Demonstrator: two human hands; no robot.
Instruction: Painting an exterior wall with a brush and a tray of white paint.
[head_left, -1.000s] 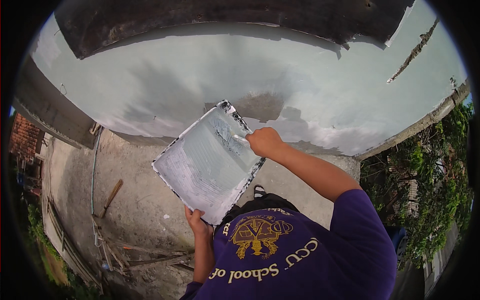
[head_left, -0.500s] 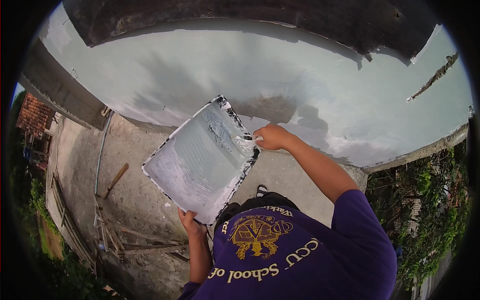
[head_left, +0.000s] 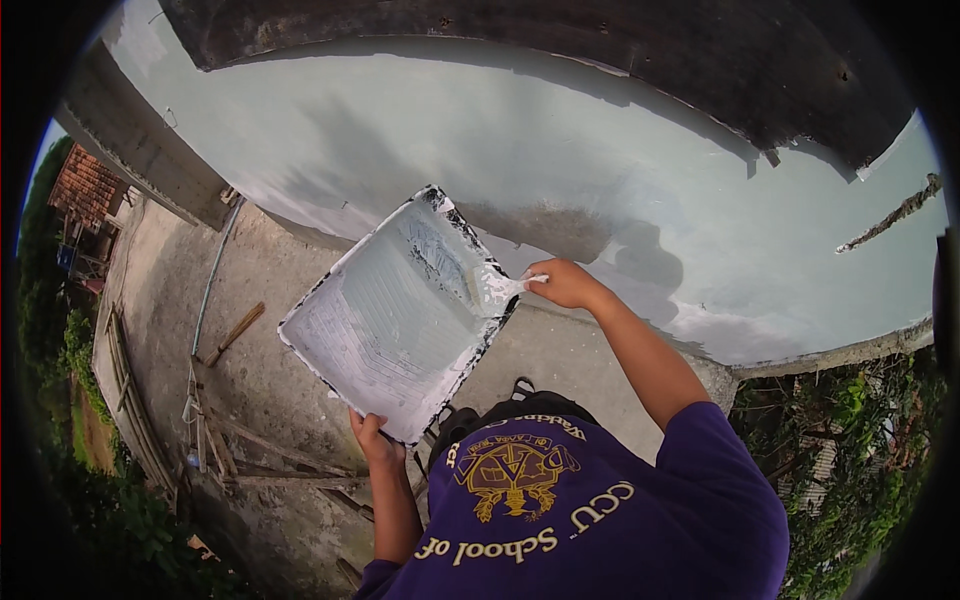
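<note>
A black-rimmed paint tray (head_left: pixel 405 315), its ribbed inside coated with pale paint, is held tilted in front of me. My left hand (head_left: pixel 378 438) is closed on its near edge, with the thumb over the rim. At the tray's right corner a paint-covered brush (head_left: pixel 497 286) lies with its broad head over the inside of the tray. My right hand (head_left: pixel 565 284) pinches the whitened brush handle just outside the rim. Wet paint and streaks show in the deeper end beside the brush head; how much paint is there I cannot tell.
A pale green wall (head_left: pixel 400 120) with a bare grey patch (head_left: pixel 545 228) rises ahead. Dark sheeting (head_left: pixel 500 30) covers its top. Wooden planks (head_left: pixel 285 470), a stick (head_left: pixel 235 333) and a thin pipe (head_left: pixel 212 280) lie on the concrete at left. Plants (head_left: pixel 860 450) grow at right.
My right hand has shifted slightly right, away from the tray, and the brush head now shows flatter and more fully. The left hand keeps its hold. My view has turned a little.
</note>
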